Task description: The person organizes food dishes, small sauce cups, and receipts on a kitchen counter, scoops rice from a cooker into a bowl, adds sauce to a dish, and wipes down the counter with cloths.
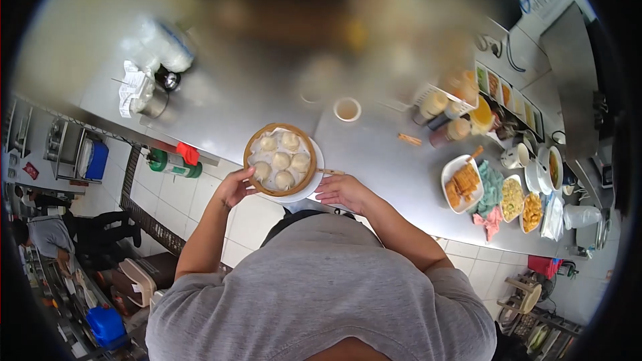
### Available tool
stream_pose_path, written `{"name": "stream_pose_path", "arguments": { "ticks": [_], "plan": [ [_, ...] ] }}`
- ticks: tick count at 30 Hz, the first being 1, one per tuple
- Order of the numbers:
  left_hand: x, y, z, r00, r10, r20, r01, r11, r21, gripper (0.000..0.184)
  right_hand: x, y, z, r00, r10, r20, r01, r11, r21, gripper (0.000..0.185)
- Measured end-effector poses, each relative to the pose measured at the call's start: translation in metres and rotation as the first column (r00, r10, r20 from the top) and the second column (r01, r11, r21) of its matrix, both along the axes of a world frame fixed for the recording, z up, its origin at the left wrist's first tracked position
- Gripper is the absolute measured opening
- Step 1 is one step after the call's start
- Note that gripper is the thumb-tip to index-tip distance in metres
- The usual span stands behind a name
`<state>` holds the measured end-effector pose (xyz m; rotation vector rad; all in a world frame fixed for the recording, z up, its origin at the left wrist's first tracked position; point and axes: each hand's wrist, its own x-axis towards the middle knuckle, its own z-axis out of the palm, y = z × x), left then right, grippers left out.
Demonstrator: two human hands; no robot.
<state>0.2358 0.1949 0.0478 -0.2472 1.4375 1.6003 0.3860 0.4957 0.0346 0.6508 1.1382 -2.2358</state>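
Note:
A round bamboo steamer [309, 149] with several pale dumplings [281, 160] on a white liner rests on a white plate [319, 158]. Both are at the counter's front edge, right before my body. My left hand [235, 187] grips the steamer's left side, thumb at the rim and fingers lower down. At the plate's right edge is my right hand [343, 192], its fingers against the rim; their undersides are hidden. A short light-brown strip [331, 172] lies just above that hand.
Behind the plate stands a white cup [347, 109]. To the right are a white dish of fried food [462, 184], a teal cloth [489, 187], sauce bottles [435, 104] and bowls. A metal container [155, 103] stands at left. Another person [50, 235] is at far left.

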Motion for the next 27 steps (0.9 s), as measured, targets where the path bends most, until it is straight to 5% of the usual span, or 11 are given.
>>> {"name": "stream_pose_path", "arguments": {
  "ticks": [9,12,16,23,25,27],
  "plan": [
    [-0.166,-0.059,-0.028,0.978,0.207,0.005,-0.206,0.972,0.112,0.043,-0.161,-0.081,-0.004,0.98,-0.178,-0.088,0.188,0.974,0.123,0.051],
    [-0.23,-0.026,-0.036,0.967,0.255,0.013,-0.255,0.96,0.115,0.042,-0.162,-0.063,0.005,0.963,-0.265,-0.055,0.266,0.964,0.017,0.051],
    [-0.308,0.042,-0.043,0.957,0.286,0.057,-0.291,0.938,0.186,0.044,-0.124,-0.04,0.016,0.892,-0.453,0.002,0.449,0.885,0.121,0.045],
    [-0.424,0.13,-0.08,0.927,0.302,0.221,-0.354,0.899,0.258,0.044,0.0,-0.002,0.019,0.541,-0.837,0.084,0.801,0.543,0.251,0.036],
    [-0.44,0.141,-0.093,0.95,0.28,0.135,-0.307,0.913,0.268,0.052,0.053,0.013,0.025,0.436,-0.899,0.042,0.849,0.427,0.312,0.037],
    [-0.36,0.166,-0.014,0.922,0.386,0.024,-0.387,0.922,0.034,0.06,0.122,0.035,0.035,0.29,-0.957,-0.031,0.876,0.252,0.41,0.039]
  ]
}}
